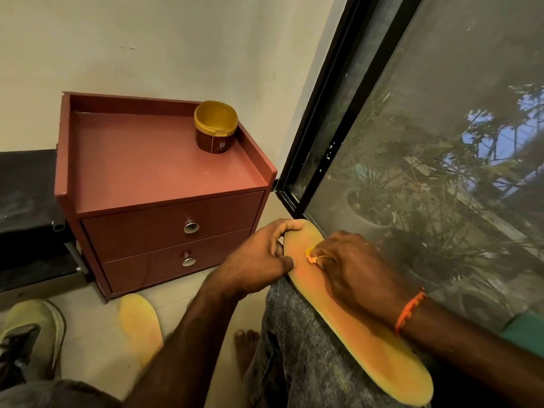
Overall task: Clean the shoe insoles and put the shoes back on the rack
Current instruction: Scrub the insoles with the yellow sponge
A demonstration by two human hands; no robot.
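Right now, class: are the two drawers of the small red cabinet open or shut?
Shut. Both drawers sit flush in the red cabinet, no gap showing, knobs level with each other.

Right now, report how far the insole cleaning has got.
Done: both insoles are out of the shoes. In hand: the left hand holds one insole on the knee while the right hand rubs it. Left: the second insole on the floor, then refitting the shoe and racking.

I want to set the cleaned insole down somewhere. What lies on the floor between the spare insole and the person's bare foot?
In the head view, only bare pale floor lies between the spare insole and the bare foot; the left forearm crosses above it.
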